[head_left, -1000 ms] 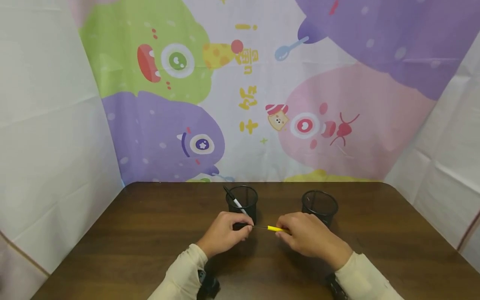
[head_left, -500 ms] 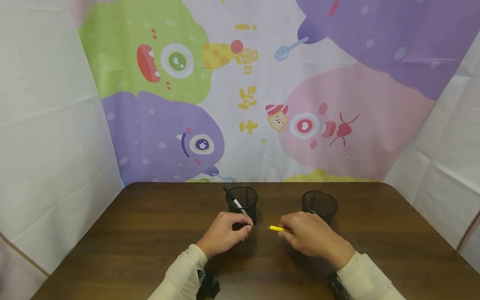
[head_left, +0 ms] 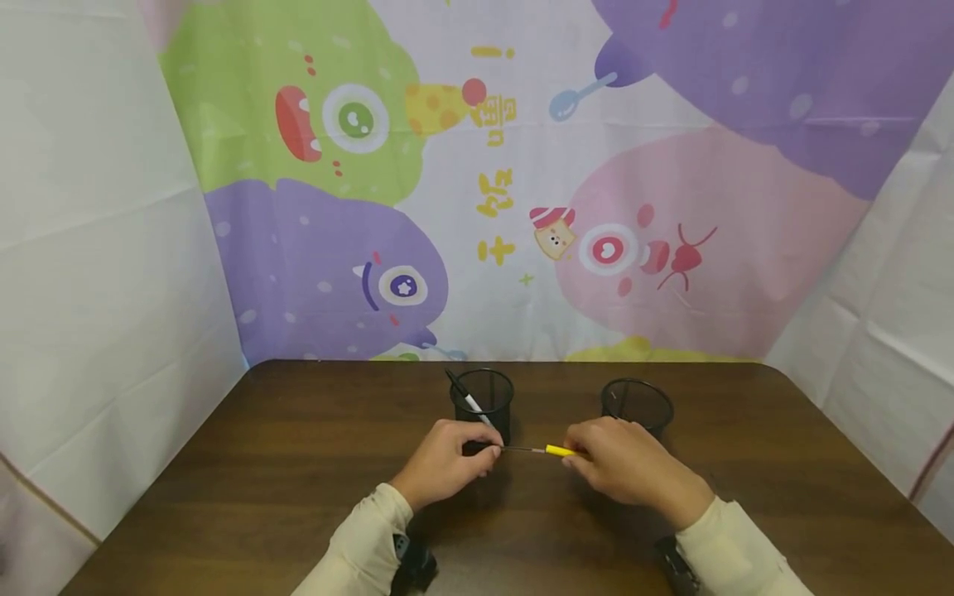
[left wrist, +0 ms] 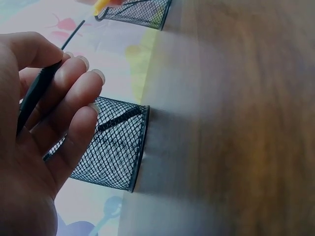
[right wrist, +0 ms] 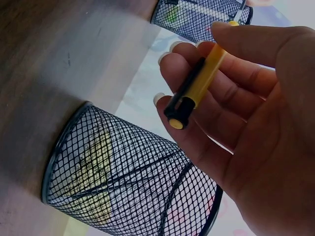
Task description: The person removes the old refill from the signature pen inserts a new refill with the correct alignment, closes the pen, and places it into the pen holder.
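Note:
My left hand (head_left: 450, 463) pinches a slim black tapered piece (left wrist: 37, 93) between thumb and fingers. From it a thin dark rod (left wrist: 74, 34) extends toward the other hand. In my right hand (head_left: 629, 468) is a yellow pen-like barrel (right wrist: 206, 73), with a black clip and a yellow button at its end. A silvery length of rod shows at the barrel's mouth. Black mesh pen cups stand behind the hands: the left cup (head_left: 501, 406) has a black-and-white marker (head_left: 471, 400) leaning in it, the right cup (head_left: 637, 401) is partly hidden by the right hand.
The brown wooden table (head_left: 320, 439) reaches back to a cartoon-printed cloth (head_left: 492, 314). White cloth walls (head_left: 97, 207) rise on both sides. Both hands are above the table, in front of the cups.
My right hand has moved a little to the right with the yellow barrel, and more of the thin rod shows between the two pieces. The left hand stays in place.

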{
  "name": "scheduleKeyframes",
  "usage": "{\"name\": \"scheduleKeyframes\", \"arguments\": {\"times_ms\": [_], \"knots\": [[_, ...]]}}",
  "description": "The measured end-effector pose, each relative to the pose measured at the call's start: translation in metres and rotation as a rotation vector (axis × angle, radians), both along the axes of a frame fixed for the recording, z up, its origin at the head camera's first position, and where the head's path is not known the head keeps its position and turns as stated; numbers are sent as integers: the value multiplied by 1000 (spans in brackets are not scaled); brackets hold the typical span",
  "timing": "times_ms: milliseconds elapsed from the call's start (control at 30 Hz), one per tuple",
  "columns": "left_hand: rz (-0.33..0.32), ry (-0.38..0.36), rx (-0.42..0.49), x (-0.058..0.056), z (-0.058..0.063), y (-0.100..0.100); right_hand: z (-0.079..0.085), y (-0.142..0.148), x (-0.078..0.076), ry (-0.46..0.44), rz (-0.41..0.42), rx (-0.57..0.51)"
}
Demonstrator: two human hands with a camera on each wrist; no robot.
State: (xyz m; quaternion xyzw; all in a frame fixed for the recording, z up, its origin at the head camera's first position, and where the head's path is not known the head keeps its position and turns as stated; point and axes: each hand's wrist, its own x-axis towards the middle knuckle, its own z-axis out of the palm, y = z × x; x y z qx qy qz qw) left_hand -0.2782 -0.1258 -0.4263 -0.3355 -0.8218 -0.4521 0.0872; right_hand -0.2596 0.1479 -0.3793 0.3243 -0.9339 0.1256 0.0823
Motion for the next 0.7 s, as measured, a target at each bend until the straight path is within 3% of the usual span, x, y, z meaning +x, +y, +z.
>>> {"name": "scheduleKeyframes", "arguments": {"times_ms": [433,700], "knots": [[7,-7,-13,1,-1,0,-4,1,-1,-24,-27,26],[8,-1,-14,2,1,1,-10,0,-2,11,-64,41]]}}
